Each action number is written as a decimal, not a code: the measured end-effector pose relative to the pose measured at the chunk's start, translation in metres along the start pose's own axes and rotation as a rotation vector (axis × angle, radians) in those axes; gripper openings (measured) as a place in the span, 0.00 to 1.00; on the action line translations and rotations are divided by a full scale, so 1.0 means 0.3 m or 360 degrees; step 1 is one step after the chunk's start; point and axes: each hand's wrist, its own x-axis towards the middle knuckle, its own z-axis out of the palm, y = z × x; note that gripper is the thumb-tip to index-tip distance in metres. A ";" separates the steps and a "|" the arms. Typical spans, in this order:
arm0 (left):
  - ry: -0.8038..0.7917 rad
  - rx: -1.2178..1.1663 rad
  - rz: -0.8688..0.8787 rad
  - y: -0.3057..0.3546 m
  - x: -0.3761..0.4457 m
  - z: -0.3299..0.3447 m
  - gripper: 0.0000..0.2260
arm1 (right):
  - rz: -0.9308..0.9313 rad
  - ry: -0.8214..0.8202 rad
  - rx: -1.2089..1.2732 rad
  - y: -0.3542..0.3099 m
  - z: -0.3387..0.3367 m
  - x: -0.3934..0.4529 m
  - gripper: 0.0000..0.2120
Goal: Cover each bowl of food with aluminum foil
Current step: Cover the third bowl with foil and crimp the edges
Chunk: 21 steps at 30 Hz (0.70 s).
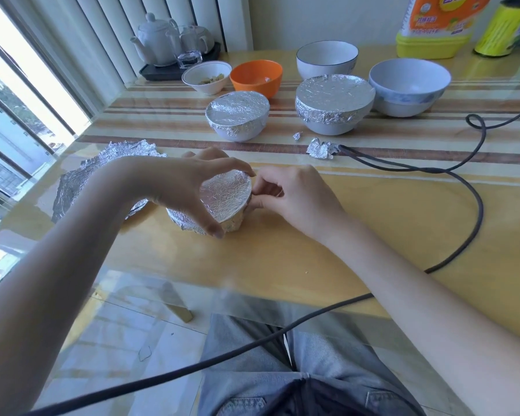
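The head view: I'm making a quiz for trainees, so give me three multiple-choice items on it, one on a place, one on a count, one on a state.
1. Where is the orange bowl?
A. left of the small white bowl
B. between the small white bowl and the dark-rimmed bowl
C. at the near edge

2. How many far bowls are foil-covered?
A. two
B. four
C. none

3. The near bowl is:
A. bare
B. upside down
C. foil-topped, held by both hands

B: bowls flank it.
A: two wear foil.
C: left hand and right hand grip it.
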 end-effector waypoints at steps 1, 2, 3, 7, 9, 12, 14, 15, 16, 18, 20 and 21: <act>0.0001 0.0006 0.0006 -0.001 -0.001 -0.001 0.43 | -0.0106 -0.0045 -0.0130 0.005 -0.011 0.015 0.10; 0.0004 0.0014 0.0006 -0.003 -0.001 0.000 0.43 | -0.0219 -0.0075 -0.0267 0.010 -0.019 0.031 0.12; 0.0006 0.0021 0.0004 -0.004 -0.001 0.000 0.43 | -0.0310 -0.0097 -0.0387 0.015 -0.027 0.046 0.15; 0.0000 -0.0003 -0.0009 -0.003 -0.001 -0.003 0.43 | -0.0286 -0.0281 -0.0517 0.017 -0.056 0.070 0.15; -0.0001 -0.0014 -0.0006 -0.003 -0.003 -0.005 0.44 | -0.0245 -0.0314 -0.0418 0.017 -0.064 0.058 0.15; -0.0004 -0.0034 -0.0028 0.000 -0.006 -0.002 0.45 | -0.0186 -0.0244 -0.0329 0.011 -0.064 0.052 0.15; -0.0013 -0.0028 -0.0041 0.006 -0.005 -0.001 0.44 | -0.0164 -0.0248 -0.0403 0.001 -0.069 0.065 0.15; -0.0014 -0.0024 -0.0048 0.007 -0.006 -0.002 0.44 | -0.0167 -0.0289 -0.0483 -0.003 -0.071 0.075 0.15; -0.0012 -0.0022 -0.0062 0.010 -0.008 -0.003 0.44 | -0.0173 -0.0343 -0.0575 -0.007 -0.073 0.079 0.16; -0.0005 -0.0024 -0.0107 0.018 -0.009 -0.004 0.44 | -0.0124 -0.0430 -0.0699 -0.006 -0.078 0.066 0.17; 0.0034 -0.0020 -0.0202 0.029 -0.012 0.005 0.46 | 0.0026 -0.0393 -0.0619 0.010 -0.081 0.026 0.15; 0.0066 0.0001 -0.0256 0.030 -0.013 0.013 0.48 | 0.0114 -0.0306 -0.0477 0.014 -0.079 -0.002 0.13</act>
